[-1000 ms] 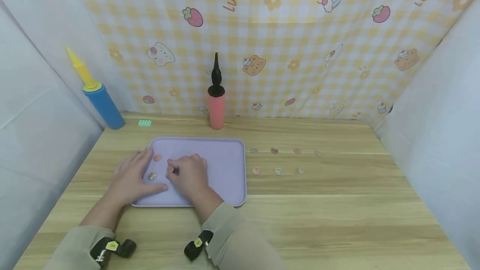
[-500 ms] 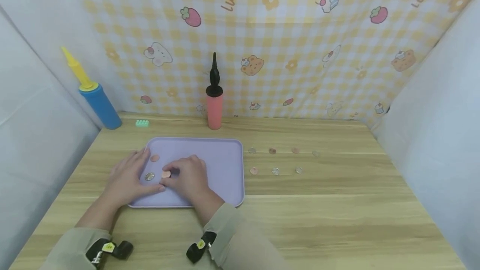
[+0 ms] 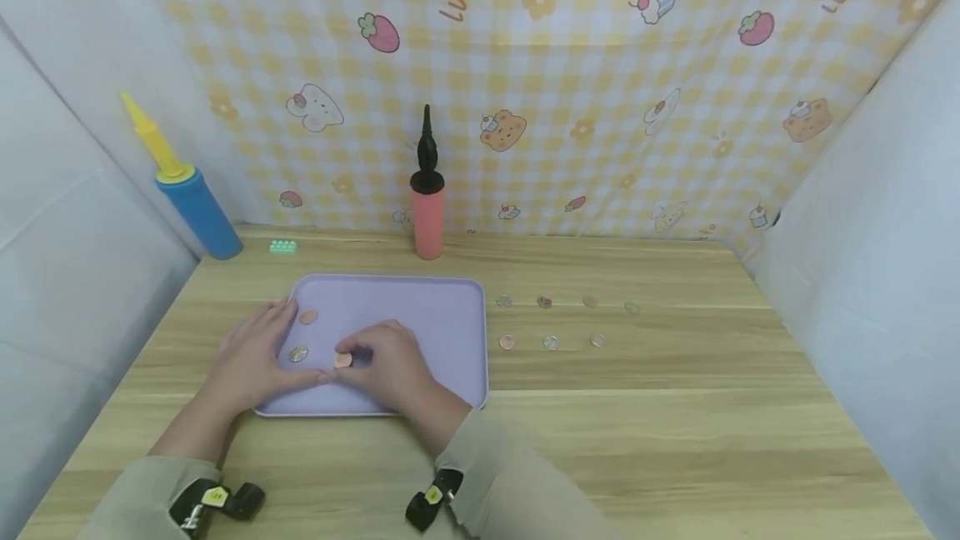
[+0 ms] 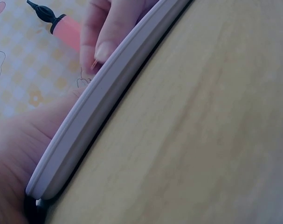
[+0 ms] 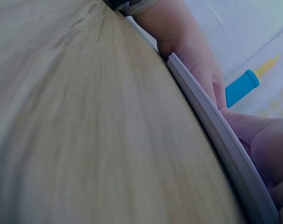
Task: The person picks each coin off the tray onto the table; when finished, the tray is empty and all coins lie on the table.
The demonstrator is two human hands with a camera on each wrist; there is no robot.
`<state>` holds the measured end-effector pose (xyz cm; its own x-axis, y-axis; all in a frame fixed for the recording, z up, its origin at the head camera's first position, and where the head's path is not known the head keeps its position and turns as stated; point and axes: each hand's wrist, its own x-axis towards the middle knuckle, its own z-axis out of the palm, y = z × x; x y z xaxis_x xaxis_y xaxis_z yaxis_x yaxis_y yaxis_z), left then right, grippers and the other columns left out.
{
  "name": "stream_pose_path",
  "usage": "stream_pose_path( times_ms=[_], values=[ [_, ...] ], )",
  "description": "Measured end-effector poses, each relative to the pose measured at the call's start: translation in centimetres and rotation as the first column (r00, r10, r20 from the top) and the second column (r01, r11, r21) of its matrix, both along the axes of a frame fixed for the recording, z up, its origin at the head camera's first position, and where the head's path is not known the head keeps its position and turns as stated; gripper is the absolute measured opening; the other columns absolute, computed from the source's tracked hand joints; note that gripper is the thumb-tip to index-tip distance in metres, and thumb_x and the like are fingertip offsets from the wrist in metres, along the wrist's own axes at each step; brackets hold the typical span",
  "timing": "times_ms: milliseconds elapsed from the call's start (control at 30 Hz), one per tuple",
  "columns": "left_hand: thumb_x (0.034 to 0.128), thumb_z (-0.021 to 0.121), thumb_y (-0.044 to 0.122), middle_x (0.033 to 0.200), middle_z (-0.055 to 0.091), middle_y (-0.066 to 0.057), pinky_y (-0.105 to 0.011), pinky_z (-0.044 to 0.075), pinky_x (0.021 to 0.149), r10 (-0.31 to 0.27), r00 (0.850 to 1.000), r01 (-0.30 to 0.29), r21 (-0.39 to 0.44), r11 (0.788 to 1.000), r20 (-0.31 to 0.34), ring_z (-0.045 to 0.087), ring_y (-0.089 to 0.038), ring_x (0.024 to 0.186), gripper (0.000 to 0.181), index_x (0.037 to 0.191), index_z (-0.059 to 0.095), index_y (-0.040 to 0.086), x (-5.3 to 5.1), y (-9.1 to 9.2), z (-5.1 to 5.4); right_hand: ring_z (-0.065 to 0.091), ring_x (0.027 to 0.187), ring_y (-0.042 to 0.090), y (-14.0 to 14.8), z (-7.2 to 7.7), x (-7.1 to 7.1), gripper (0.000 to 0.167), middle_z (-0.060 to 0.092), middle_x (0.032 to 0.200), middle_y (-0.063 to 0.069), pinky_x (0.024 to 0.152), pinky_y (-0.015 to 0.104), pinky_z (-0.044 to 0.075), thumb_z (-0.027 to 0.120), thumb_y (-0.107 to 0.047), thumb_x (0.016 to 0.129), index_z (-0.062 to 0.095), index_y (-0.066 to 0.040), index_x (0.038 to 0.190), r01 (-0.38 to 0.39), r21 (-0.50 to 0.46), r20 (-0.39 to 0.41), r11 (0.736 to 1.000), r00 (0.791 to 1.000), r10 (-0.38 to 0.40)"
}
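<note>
My right hand (image 3: 390, 361) pinches a copper coin (image 3: 342, 360) between thumb and fingertips, low over the lilac tray (image 3: 442, 332). In the left wrist view the coin (image 4: 95, 64) shows edge-on at the fingertips. My left hand (image 3: 251, 361) lies across the tray's left edge, fingers extended along it and thumb stretched toward the right hand. Between its thumb and fingers, a silvery coin (image 3: 297, 353) and a copper coin (image 3: 308, 317) lie flat on the tray.
Right of the tray, several coins lie in two rows, among them a copper one (image 3: 507, 342). Behind stand a pink pump (image 3: 429, 223) and a blue pump (image 3: 204, 215) with a yellow top, beside a small green brick (image 3: 282, 247).
My right hand has shifted slightly right and toward me with the coin, whose face came into view after being mostly hidden. The left hand keeps its place on the tray.
</note>
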<state>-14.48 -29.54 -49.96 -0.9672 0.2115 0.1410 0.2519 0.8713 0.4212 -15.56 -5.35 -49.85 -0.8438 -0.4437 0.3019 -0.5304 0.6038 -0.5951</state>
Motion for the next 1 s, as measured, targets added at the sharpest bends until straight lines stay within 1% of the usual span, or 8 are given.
stream_pose_path(
  times_ms=[100,200,467,633,733,867,933,1000],
  values=[
    [0.0729,0.090,0.068,0.168,0.029,-0.033,-0.085,0.018,0.110,0.001,1.000,-0.001,-0.003,1.000,0.012,0.026,-0.062,0.149,0.134,0.164,0.028,-0.009,-0.1,0.1,0.0,0.063,0.105,-0.002,0.9,-0.1,0.1,0.029,0.079,0.107,-0.016,0.099,0.014,0.045,0.096,-0.031,0.082,0.086,-0.021,0.107,-0.043,-0.030,-0.009,0.999,0.999,0.043],
    [0.0731,0.090,0.067,0.168,0.029,-0.033,-0.085,0.017,0.110,0.002,1.000,-0.002,0.001,1.000,0.020,0.025,-0.063,0.149,0.134,0.164,0.027,-0.009,-0.1,0.1,0.0,0.065,0.106,-0.001,1.8,-0.1,0.2,0.031,0.079,0.108,-0.013,0.099,0.013,0.046,0.096,-0.030,0.082,0.085,-0.019,0.108,-0.066,-0.049,-0.020,0.997,0.998,0.065],
    [0.0732,0.089,0.069,0.167,0.029,-0.034,-0.086,0.016,0.110,0.013,0.999,-0.013,-0.013,1.000,0.031,0.025,-0.063,0.149,0.135,0.164,0.026,-0.009,-0.1,0.2,0.2,0.065,0.104,-0.001,3.8,0.1,0.6,0.032,0.079,0.108,-0.013,0.095,0.014,0.048,0.097,-0.031,0.080,0.085,-0.018,0.107,-0.068,-0.066,-0.067,0.996,0.996,0.064],
    [0.0734,0.089,0.068,0.166,0.030,-0.035,-0.087,0.016,0.109,0.016,0.999,-0.015,-0.012,1.000,0.030,0.025,-0.064,0.149,0.134,0.164,0.027,-0.008,-0.1,0.2,0.4,0.067,0.104,0.003,4.7,0.2,0.9,0.031,0.080,0.108,-0.009,0.095,0.014,0.048,0.097,-0.027,0.080,0.085,-0.016,0.107,-0.083,-0.098,-0.085,0.992,0.994,0.074],
    [0.0736,0.089,0.067,0.166,0.031,-0.036,-0.086,0.016,0.110,0.013,0.999,-0.013,-0.006,1.000,0.030,0.025,-0.064,0.148,0.134,0.164,0.026,-0.009,-0.1,0.3,0.4,0.068,0.104,0.008,5.5,0.2,1.2,0.031,0.080,0.107,-0.005,0.096,0.016,0.049,0.097,-0.025,0.080,0.084,-0.013,0.106,-0.115,-0.123,-0.143,0.986,0.985,0.097],
    [0.0732,0.090,0.067,0.165,0.031,-0.036,-0.086,0.016,0.110,0.015,0.999,-0.015,-0.002,1.000,0.032,0.025,-0.064,0.148,0.134,0.164,0.027,-0.009,-0.1,0.4,0.3,0.069,0.103,0.012,6.6,0.2,1.7,0.031,0.080,0.106,-0.003,0.096,0.018,0.050,0.098,-0.023,0.079,0.084,-0.011,0.104,-0.164,-0.144,-0.272,0.976,0.955,0.120],
    [0.0732,0.090,0.067,0.165,0.031,-0.036,-0.086,0.016,0.110,0.017,0.999,-0.016,-0.002,1.000,0.033,0.025,-0.064,0.148,0.134,0.164,0.026,-0.008,-0.2,0.4,0.3,0.069,0.103,0.012,7.2,0.1,1.8,0.031,0.080,0.107,-0.002,0.097,0.018,0.050,0.098,-0.022,0.079,0.084,-0.011,0.104,-0.169,-0.160,-0.301,0.972,0.947,0.115],
    [0.0733,0.089,0.067,0.166,0.031,-0.036,-0.086,0.016,0.110,0.017,0.999,-0.017,-0.003,1.000,0.032,0.025,-0.064,0.148,0.134,0.164,0.026,-0.008,-0.2,0.4,0.2,0.068,0.103,0.012,7.7,0.0,1.9,0.032,0.080,0.107,-0.003,0.097,0.017,0.050,0.098,-0.022,0.078,0.084,-0.011,0.104,-0.153,-0.170,-0.304,0.974,0.948,0.096]
  ],
)
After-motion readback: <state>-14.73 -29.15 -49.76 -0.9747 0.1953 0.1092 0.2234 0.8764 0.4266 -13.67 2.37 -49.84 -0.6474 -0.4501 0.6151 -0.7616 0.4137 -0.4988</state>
